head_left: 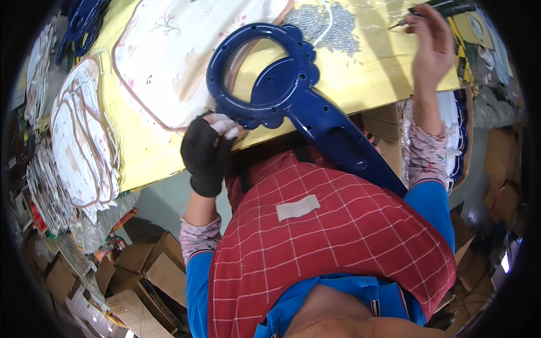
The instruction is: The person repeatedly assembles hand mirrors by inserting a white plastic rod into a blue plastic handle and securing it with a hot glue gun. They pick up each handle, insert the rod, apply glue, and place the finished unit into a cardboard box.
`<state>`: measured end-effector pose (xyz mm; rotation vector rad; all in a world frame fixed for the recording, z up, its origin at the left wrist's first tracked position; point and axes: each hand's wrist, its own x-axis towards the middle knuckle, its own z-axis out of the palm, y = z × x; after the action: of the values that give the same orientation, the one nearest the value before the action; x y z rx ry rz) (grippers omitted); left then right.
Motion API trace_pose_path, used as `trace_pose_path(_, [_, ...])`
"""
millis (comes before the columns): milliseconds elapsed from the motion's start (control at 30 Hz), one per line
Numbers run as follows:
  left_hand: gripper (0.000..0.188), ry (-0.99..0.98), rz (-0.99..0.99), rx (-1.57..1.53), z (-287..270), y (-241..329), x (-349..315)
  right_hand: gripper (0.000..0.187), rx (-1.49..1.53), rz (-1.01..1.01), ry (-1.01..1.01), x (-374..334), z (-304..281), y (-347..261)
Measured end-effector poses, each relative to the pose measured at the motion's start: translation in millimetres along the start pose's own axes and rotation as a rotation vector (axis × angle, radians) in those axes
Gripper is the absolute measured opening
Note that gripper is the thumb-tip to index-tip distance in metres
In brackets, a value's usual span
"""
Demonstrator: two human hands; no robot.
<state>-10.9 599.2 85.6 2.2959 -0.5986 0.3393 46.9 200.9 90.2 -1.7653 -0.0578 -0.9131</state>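
Note:
A dark blue plastic frame point(332, 124) with a round opening, scalloped edges and a long flat arm lies over the table's near edge. Its arm end reaches my checked apron. My left hand point(208, 149), in a black fingerless glove with white-covered fingertips, pinches the frame's lower left rim. Up at the far right, my bare right hand point(433, 48) has its fingers around a dark power screwdriver point(453, 7), whose thin bit points left. Small grey screws point(338, 28) are heaped beyond the frame. A white floral fabric panel point(169, 62) with brown edging lies partly beneath the frame's ring.
The yellow tabletop point(372, 84) has a near edge in front of my body. Stacked floral panels point(84, 141) lie at the left, with more blue frames point(81, 25) at the far left. Cardboard boxes point(146, 276) stand at lower left; an open box point(383, 127) sits right, under the table.

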Motion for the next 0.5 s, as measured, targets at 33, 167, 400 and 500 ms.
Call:
trace_pose_path(33, [0.019,0.073,-0.171,-0.174,3,0,-8,0.026,-0.002,-0.112,0.033,8,-7,4])
trace_pose_path(167, [0.024,0.074,0.088,0.054,14,4,-21,0.023,0.03,-0.078,0.229,22,-20,14])
trace_pose_path(400, [0.024,0.031,0.203,0.238,15,-1,-14,0.021,0.039,-0.152,0.332,32,-32,27])
trace_pose_path(500, [0.025,0.034,0.355,0.329,19,-14,-18,0.023,0.02,-0.142,0.348,38,-39,33])
